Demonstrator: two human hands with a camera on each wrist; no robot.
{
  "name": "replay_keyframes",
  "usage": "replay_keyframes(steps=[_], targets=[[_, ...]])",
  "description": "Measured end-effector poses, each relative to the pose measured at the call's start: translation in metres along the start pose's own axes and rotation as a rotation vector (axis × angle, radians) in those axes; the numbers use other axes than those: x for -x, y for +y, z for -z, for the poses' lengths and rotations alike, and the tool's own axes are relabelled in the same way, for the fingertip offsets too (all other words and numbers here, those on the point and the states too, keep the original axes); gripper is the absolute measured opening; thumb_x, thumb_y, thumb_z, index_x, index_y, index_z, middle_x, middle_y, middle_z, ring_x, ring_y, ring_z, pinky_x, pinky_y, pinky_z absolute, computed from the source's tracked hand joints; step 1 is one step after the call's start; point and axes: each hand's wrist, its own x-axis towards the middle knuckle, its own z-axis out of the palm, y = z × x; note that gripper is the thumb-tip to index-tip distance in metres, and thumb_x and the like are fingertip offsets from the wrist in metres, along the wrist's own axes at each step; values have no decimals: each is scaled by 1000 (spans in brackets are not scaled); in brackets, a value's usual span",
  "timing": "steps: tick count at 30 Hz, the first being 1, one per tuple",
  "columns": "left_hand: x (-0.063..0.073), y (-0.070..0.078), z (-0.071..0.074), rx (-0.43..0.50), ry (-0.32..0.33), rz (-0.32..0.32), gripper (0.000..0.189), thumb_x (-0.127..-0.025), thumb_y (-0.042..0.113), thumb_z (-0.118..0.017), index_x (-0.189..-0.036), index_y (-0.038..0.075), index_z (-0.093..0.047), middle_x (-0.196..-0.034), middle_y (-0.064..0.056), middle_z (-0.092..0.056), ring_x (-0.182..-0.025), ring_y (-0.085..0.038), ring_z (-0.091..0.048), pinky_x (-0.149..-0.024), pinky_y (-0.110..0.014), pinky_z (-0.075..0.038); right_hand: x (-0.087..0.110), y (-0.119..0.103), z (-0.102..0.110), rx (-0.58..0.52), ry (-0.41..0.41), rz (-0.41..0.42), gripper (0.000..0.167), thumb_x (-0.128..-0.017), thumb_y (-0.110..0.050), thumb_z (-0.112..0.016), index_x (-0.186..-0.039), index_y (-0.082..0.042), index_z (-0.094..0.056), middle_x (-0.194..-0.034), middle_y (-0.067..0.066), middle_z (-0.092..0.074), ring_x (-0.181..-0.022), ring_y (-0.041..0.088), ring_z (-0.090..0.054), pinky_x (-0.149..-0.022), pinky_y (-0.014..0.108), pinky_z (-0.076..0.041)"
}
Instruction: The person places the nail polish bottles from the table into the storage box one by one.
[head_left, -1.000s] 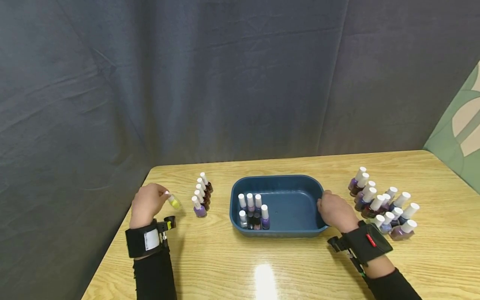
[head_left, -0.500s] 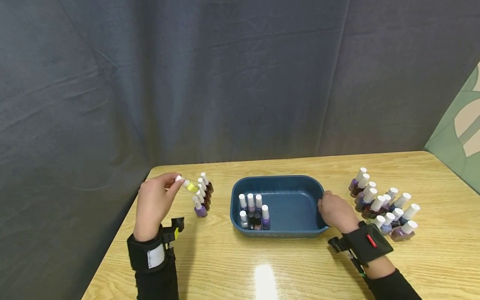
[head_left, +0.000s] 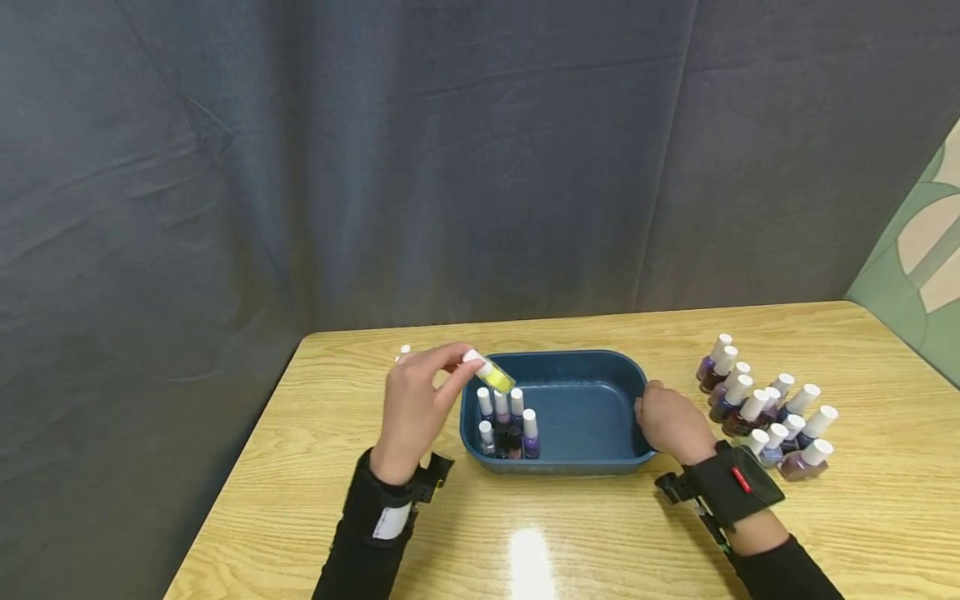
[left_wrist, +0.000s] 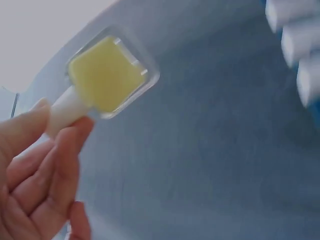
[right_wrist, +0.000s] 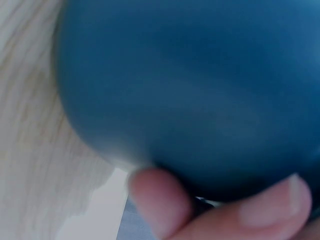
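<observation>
My left hand (head_left: 414, 408) pinches the white cap of a nail polish bottle (head_left: 497, 378) between thumb and fingers. The bottle tilts down to the right over the back left part of a dark blue plastic tub (head_left: 558, 468). Yellow polish fills its clear square body, seen close in the left wrist view. Several white-capped nail polish bottles (head_left: 531, 435), purple, dark and pale, stand together in the tub's left end. With my right hand (head_left: 673, 423) I grip the tub's right wall at the rim; the thumb (right_wrist: 160, 200) shows there in the right wrist view.
Several white-capped bottles (head_left: 753, 408) stand in a slanting cluster right of the tub. Left of it, my left hand hides a row of bottles, with only a white cap (head_left: 405, 351) showing. A grey curtain (head_left: 480, 167) hangs behind the wooden table (head_left: 285, 500).
My left hand has lifted the yellow nail polish from the table's left side and carried it right, past the row of bottles, to over the tub. The right hand and tub have stayed put.
</observation>
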Motion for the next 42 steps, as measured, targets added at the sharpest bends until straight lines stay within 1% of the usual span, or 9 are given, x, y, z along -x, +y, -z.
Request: replay_keyframes(steps=[1, 4, 6, 8, 13, 18, 25, 35, 42], targets=[[3, -2, -10, 23, 3, -48, 17, -81, 24, -69, -94, 14, -70, -73, 5, -67, -61, -5, -55, -65, -26, -42, 0, 0, 0, -1, -3, -3, 23, -91, -6, -42, -85, 16, -47, -63, 19, -53, -56, 26, -55, -51, 39, -43], [23, -23, -54, -40, 8, -172, 23, -87, 34, -60, -108, 26, -65, -80, 17, -62, -67, 4, -49, -78, -22, -40, 0, 0, -1, -4, -6, -2, 23, -91, -6, -43, -85, 16, -47, -62, 18, -52, -55, 26, -55, -50, 38, -42], [36, -36, -81, -104, -14, -220, 26, -89, 39, -55, -114, 32, -60, -83, 23, -59, -70, 8, -45, -82, -19, -36, 0, 1, -1, -5, -9, -2, 23, -91, -6, -42, -85, 16, -46, -62, 18, -52, -54, 26, -55, -50, 38, -41], [42, -35, -93, -141, -65, -241, 28, -92, 42, -49, -117, 34, -57, -85, 25, -58, -73, 9, -45, -84, -18, -34, -1, 1, -1, -4, -15, -5, 23, -91, -6, -42, -85, 16, -46, -62, 18, -52, -54, 25, -55, -50, 37, -41], [36, 4, -74, -45, -219, -245, 27, -94, 34, -47, -113, 22, -63, -87, 12, -65, -73, -3, -50, -75, -21, -34, -1, 0, -1, -3, -25, -19, 24, -92, -7, -42, -87, 16, -46, -63, 19, -53, -55, 25, -55, -51, 37, -42], [30, 28, -60, -116, -344, -224, 24, -92, 31, -51, -107, 19, -66, -95, 8, -69, -79, -6, -56, -76, -15, -39, -1, -1, 1, -4, -31, -21, 25, -92, -7, -42, -87, 17, -47, -63, 19, -53, -56, 25, -55, -51, 37, -42], [32, 30, -65, -193, -479, -213, 15, -87, 29, -59, -97, 22, -68, -85, 10, -68, -74, -6, -56, -70, -15, -41, -2, -1, 2, -20, -66, -57, 26, -92, -8, -40, -91, 17, -46, -68, 21, -55, -59, 25, -55, -52, 38, -43], [35, 32, -69, -357, -573, -228, 10, -80, 35, -64, -84, 27, -69, -74, 13, -65, -65, -5, -56, -60, -17, -45, -2, -1, 3, -22, -73, -63, 27, -93, -8, -40, -93, 18, -46, -67, 20, -54, -57, 24, -53, -52, 36, -41], [35, 32, -72, -395, -616, -237, 7, -79, 32, -68, -77, 25, -69, -68, 12, -64, -60, -4, -57, -53, -15, -43, -2, 0, 1, -23, -48, -37, 26, -92, -8, -40, -89, 17, -46, -64, 19, -53, -55, 24, -54, -51, 37, -41]])
